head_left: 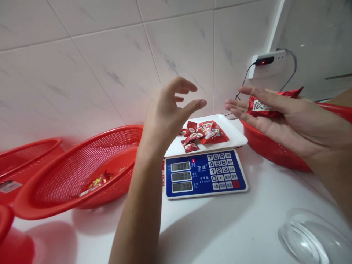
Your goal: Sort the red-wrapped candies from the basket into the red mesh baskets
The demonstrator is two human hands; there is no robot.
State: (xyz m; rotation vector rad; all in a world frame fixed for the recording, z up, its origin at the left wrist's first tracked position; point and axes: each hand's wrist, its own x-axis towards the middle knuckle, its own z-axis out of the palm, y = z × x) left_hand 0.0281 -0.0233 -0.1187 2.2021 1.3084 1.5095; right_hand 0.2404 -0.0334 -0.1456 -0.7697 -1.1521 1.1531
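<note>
My left hand (pixel 172 104) is raised over the left side of the weighing tray, fingers curved and apart with nothing between them. My right hand (pixel 291 123) is turned palm up at the right, with a red snack packet (pixel 260 106) held against the palm under one digit. Several small red packets (pixel 195 136) lie in a pile on the white weighing tray (pixel 237 136). In front of the tray, the digital scale (pixel 205 186) has a blue panel with lit displays and number keys. My left forearm hides part of the tray's left edge.
A red mesh basket (pixel 66 165) at the left holds a few wrapped packets; more red baskets (pixel 24 161) stand beside it. Behind my right hand is another red basket (pixel 264 146). A clear plastic container (pixel 305 234) sits front right. A power strip (pixel 271 66) is on the tiled wall.
</note>
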